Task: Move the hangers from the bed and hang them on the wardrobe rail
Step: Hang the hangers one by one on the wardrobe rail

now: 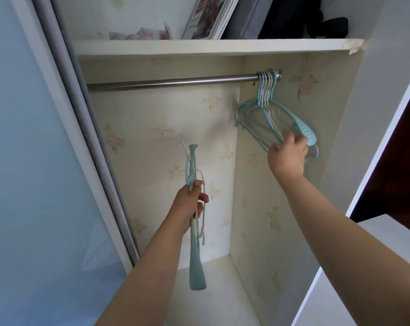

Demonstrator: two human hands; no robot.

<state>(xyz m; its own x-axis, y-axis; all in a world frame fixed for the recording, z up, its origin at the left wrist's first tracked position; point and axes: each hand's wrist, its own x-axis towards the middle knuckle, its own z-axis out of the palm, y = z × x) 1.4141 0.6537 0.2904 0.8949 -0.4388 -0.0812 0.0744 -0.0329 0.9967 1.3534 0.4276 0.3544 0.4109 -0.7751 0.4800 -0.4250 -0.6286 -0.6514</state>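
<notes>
Hangers (267, 109) bunched at rail (171, 83) right end under right hand's (288, 156) curled fingers; left hand (190, 205) clamped on spare hangers (194, 243).

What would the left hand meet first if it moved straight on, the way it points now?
Probably the wardrobe's back wall. The left hand, gripping hangers, points up and inward; the rail looks higher, though depth is unclear.

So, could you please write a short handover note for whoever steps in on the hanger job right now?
Left hand: grips a small bunch of hangers, held low in front of the wardrobe.
Right hand: on the lower ends of the hung hangers, fingers around some of them.
Done: a cluster hangs at the right end of the rail.
Left: hook the left-hand bunch onto the rail. The bed is out of view, so check it for more.
</notes>
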